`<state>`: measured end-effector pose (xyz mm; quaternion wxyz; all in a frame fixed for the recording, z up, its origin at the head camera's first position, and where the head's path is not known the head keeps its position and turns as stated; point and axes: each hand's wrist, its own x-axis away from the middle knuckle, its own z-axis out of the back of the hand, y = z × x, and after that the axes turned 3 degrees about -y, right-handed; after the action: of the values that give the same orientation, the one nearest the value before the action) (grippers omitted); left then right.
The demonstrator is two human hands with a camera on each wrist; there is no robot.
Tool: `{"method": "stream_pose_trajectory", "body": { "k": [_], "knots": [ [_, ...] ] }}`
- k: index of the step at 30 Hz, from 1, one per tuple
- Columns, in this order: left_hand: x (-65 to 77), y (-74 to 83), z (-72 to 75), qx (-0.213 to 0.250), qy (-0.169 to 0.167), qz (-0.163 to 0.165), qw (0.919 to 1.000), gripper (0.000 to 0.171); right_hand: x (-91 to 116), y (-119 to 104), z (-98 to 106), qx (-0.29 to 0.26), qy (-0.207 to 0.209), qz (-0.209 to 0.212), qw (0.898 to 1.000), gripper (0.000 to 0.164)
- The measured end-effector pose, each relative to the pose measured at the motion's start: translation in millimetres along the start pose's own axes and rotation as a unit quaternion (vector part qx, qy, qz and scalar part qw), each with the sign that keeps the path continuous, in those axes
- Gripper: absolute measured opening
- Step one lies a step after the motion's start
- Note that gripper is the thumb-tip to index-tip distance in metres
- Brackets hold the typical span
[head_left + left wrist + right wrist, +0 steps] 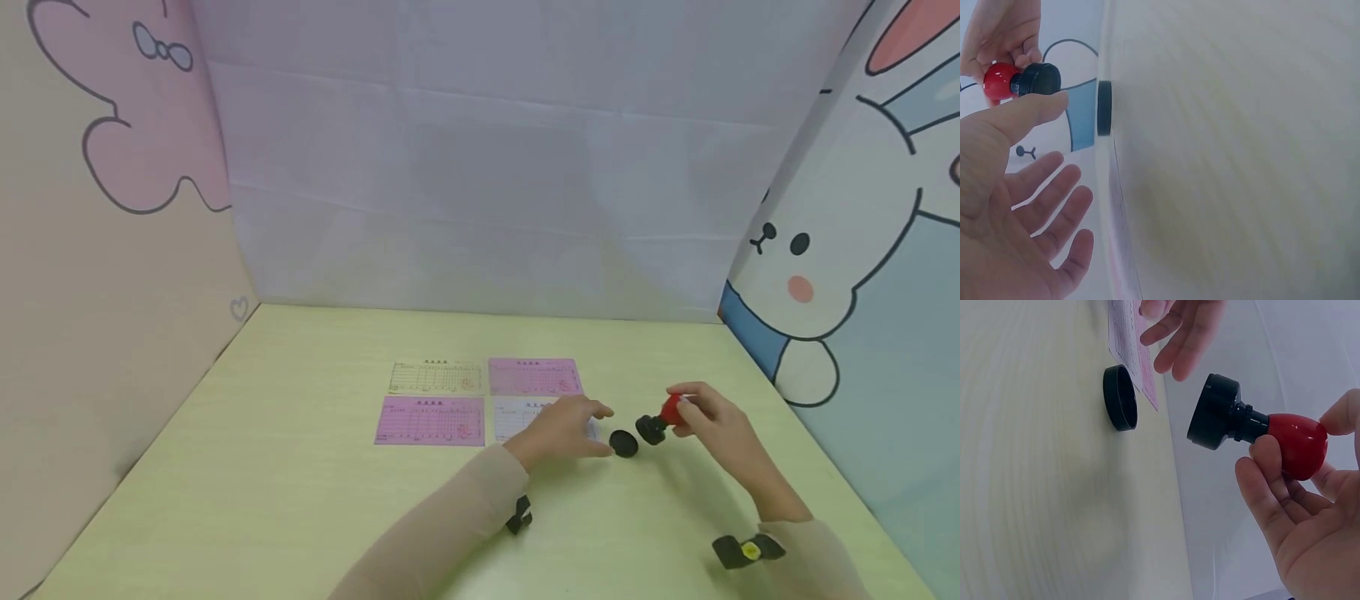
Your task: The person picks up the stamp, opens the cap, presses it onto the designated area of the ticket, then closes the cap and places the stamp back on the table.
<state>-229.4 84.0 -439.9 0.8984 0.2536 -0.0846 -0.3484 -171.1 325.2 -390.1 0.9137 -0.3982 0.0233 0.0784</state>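
A stamp (1222, 412) with a red bulb handle and a round black base is gripped by my right hand (712, 421), its fingers and thumb around the red handle. The stamp is held above the table, tilted, its base facing left toward my other hand. On the table below lies a round black cap (623, 443), its hollow side up in the right wrist view. My left hand (566, 429) hovers just left of the cap, fingers spread and thumb apart, holding nothing. It partly covers the white printed slip (512, 417) in the head view.
Beside the white slip lie a yellow slip (435, 377), a pink slip (534, 377) at the back and another pink slip (430, 421) at the front left, each bearing a printed grid. Cartoon-printed walls and a plain back sheet (487, 167) enclose the table (262, 483).
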Motion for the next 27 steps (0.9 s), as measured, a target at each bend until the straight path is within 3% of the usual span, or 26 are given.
{"method": "stream_pose_trajectory", "body": {
  "k": [8, 27],
  "knots": [
    [-12.1, 14.8, -4.1, -0.031, -0.005, 0.01, 0.9995, 0.064, 2, 3, 5, 0.01, 0.008, -0.018, 1.0, 0.039],
    [-20.7, 21.9, -12.0, -0.017, -0.031, 0.034, 0.9988, 0.06, 4, 6, 10, 0.002, 0.018, -0.023, 1.0, 0.043]
  ]
}}
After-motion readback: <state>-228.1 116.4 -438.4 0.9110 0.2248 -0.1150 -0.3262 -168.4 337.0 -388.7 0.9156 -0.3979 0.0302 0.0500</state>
